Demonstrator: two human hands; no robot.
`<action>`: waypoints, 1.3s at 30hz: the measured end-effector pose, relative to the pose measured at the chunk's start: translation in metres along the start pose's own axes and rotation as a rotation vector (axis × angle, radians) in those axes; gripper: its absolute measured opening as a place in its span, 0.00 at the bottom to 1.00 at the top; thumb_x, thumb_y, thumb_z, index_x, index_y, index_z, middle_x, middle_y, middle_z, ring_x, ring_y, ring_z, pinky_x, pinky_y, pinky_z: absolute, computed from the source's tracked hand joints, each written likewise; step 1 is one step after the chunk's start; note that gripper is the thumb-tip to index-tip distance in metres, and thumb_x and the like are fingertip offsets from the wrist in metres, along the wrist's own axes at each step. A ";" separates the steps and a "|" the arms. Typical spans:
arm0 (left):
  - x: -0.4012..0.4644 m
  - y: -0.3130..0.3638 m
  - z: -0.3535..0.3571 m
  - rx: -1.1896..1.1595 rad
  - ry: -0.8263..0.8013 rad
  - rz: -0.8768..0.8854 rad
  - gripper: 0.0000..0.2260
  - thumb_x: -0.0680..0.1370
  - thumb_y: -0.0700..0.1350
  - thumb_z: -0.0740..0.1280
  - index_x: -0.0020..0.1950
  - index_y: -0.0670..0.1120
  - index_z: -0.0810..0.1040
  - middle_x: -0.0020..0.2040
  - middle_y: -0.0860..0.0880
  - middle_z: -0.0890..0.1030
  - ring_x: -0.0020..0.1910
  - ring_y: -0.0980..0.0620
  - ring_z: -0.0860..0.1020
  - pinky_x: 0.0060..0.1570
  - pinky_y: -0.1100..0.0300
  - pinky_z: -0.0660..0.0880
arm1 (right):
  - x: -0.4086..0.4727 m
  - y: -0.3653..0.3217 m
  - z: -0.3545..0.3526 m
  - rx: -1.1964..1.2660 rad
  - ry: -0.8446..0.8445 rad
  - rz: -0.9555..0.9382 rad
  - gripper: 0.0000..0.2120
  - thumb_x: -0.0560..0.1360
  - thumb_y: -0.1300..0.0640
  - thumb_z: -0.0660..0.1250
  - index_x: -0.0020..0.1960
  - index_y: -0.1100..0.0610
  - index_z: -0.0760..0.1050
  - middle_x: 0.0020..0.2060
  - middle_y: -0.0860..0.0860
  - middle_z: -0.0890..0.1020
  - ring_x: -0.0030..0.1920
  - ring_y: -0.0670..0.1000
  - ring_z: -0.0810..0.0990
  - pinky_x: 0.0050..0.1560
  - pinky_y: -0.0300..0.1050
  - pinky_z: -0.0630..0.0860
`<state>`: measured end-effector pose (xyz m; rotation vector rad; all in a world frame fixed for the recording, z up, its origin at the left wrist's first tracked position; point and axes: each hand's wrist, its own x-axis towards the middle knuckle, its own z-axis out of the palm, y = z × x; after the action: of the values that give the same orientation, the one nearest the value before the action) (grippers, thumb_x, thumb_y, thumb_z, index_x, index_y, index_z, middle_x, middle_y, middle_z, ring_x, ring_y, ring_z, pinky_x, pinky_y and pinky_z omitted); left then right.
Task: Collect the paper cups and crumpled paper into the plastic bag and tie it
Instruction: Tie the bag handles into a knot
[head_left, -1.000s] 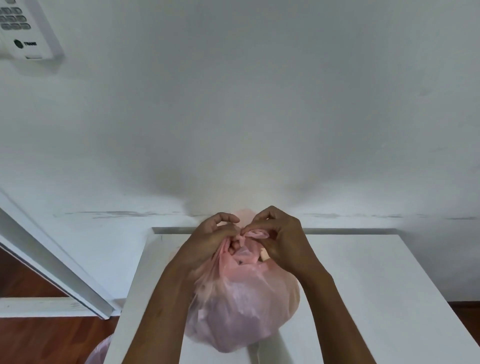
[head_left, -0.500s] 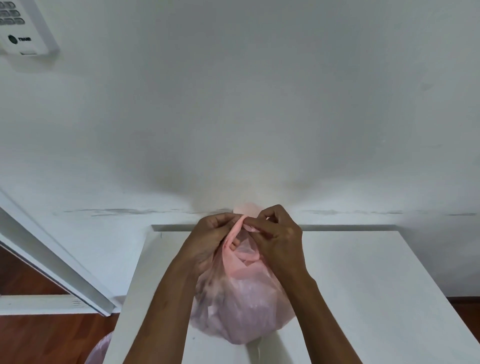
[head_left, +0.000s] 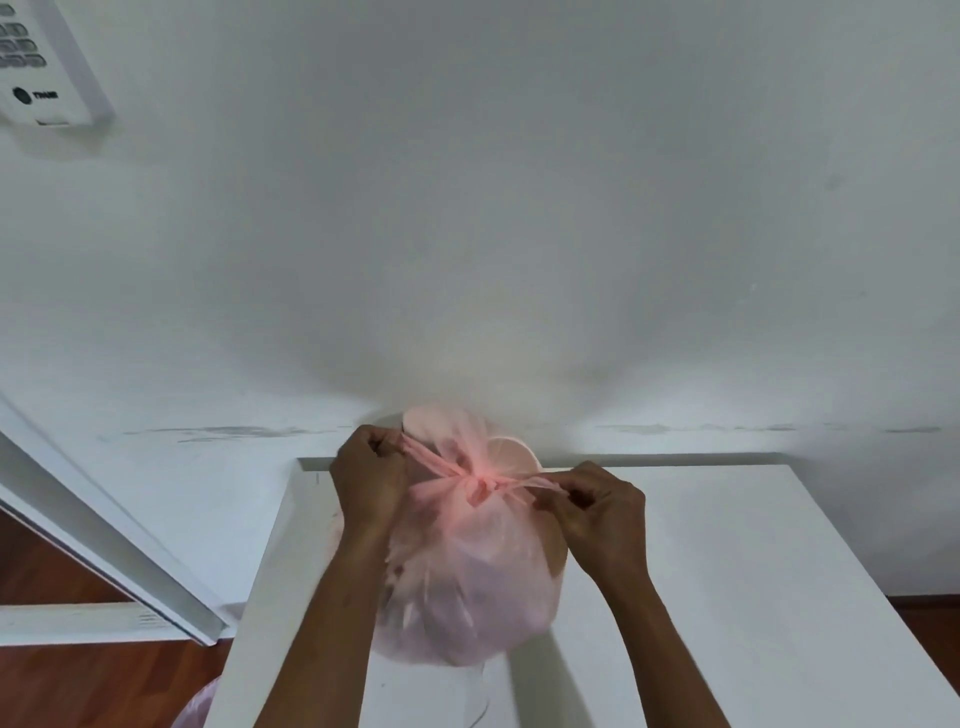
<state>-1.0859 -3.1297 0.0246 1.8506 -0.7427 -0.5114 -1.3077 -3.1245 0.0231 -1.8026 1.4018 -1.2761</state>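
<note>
The pink plastic bag (head_left: 467, 582) stands full and rounded on the white counter (head_left: 753, 597), between the two hands, its neck gathered into a knot (head_left: 480, 483). A twisted strip of bag runs from the knot up to the left hand (head_left: 371, 480), which is closed around its end. Another strip runs to the right hand (head_left: 597, 512), pinched between thumb and fingertips. A pale cup rim (head_left: 511, 452) shows through the film just beyond the knot. Past both hands rises a white wall (head_left: 519, 234).
</note>
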 end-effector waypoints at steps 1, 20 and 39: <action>-0.002 -0.002 0.001 0.015 -0.003 0.020 0.10 0.75 0.31 0.61 0.41 0.43 0.78 0.40 0.48 0.80 0.43 0.45 0.77 0.43 0.57 0.69 | 0.001 -0.002 -0.001 0.006 -0.013 -0.014 0.07 0.68 0.62 0.78 0.39 0.51 0.86 0.30 0.43 0.80 0.33 0.44 0.78 0.36 0.35 0.72; -0.003 -0.006 0.008 0.039 -0.045 0.155 0.10 0.79 0.36 0.63 0.40 0.47 0.74 0.39 0.53 0.78 0.42 0.47 0.76 0.44 0.56 0.69 | 0.039 -0.052 -0.016 -0.218 0.416 -0.370 0.13 0.69 0.54 0.79 0.54 0.52 0.85 0.33 0.47 0.66 0.30 0.49 0.68 0.32 0.43 0.70; -0.002 -0.006 0.009 0.039 -0.037 0.152 0.07 0.80 0.37 0.64 0.43 0.45 0.75 0.40 0.51 0.79 0.44 0.46 0.76 0.46 0.56 0.71 | 0.018 -0.044 -0.002 -0.192 0.264 -0.359 0.13 0.68 0.54 0.79 0.52 0.53 0.86 0.32 0.46 0.66 0.29 0.46 0.66 0.31 0.40 0.69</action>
<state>-1.0921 -3.1326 0.0156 1.8080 -0.9164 -0.4365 -1.2898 -3.1265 0.0666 -2.1511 1.4207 -1.6605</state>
